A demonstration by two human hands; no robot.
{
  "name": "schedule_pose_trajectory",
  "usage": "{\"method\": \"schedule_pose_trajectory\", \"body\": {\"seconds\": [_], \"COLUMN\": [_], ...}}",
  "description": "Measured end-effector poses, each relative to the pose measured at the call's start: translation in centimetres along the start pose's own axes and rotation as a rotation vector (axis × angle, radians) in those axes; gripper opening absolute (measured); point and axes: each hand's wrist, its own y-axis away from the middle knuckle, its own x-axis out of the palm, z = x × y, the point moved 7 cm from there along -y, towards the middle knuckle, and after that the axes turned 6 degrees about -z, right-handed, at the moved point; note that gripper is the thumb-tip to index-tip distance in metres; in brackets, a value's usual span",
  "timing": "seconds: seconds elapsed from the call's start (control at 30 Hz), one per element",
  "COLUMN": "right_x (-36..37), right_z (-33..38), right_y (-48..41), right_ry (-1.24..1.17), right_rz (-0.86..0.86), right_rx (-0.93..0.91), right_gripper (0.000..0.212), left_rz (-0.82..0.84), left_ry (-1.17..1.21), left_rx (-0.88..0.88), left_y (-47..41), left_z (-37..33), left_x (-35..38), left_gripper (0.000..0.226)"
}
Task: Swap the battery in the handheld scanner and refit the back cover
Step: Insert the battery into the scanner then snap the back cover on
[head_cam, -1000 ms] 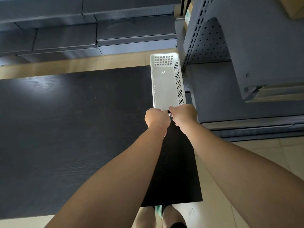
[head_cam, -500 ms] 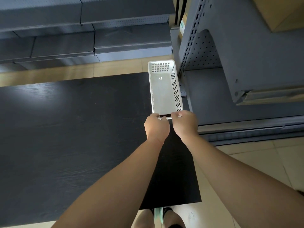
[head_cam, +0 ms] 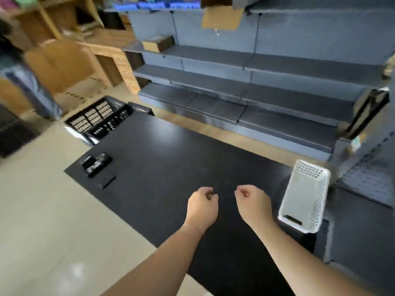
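I see my left hand [head_cam: 202,207] and right hand [head_cam: 253,207] loosely curled and holding nothing, side by side above the black table [head_cam: 171,150]. The white perforated basket [head_cam: 304,194] sits just right of them at the table's right edge. The dark, blurred scanner parts [head_cam: 96,164] lie at the far left corner, well apart from both hands.

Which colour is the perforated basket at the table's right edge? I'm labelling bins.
White, with small holes in its walls; the basket shows clearly in the head view.
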Motion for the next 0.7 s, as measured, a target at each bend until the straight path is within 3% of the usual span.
{"method": "schedule_pose_trajectory", "body": {"seconds": [0.17, 0.4, 0.5, 0.7], "right_x": [7.5, 17.4, 21.1, 29.9], "right_z": [17.5, 30.9, 33.5, 37.6], "right_y": [4.5, 17.8, 22.4, 28.2], "right_ry": [0.234, 0.589, 0.647, 0.729], "right_rz": [0.314, 0.467, 0.5, 0.603], "right_rx": [-0.561, -1.141, -1.263, -1.311], "right_gripper": [0.032, 0.027, 0.027, 0.025], "left_rz": [-0.259, -0.428, -0.427, -0.452], "left_ry": [-0.407, -0.663, -0.704, -0.654], "left_rx": [0.145, -0.044, -0.142, -0.251], "left_y": [1.1, 7.4, 9.5, 10.9], "left_z": [2.9, 12.1, 16.9, 25.5], "left_x": [-17.3, -32.4, -35.7, -42.0], "left_gripper": [0.032, 0.026, 0.03, 0.034]}}
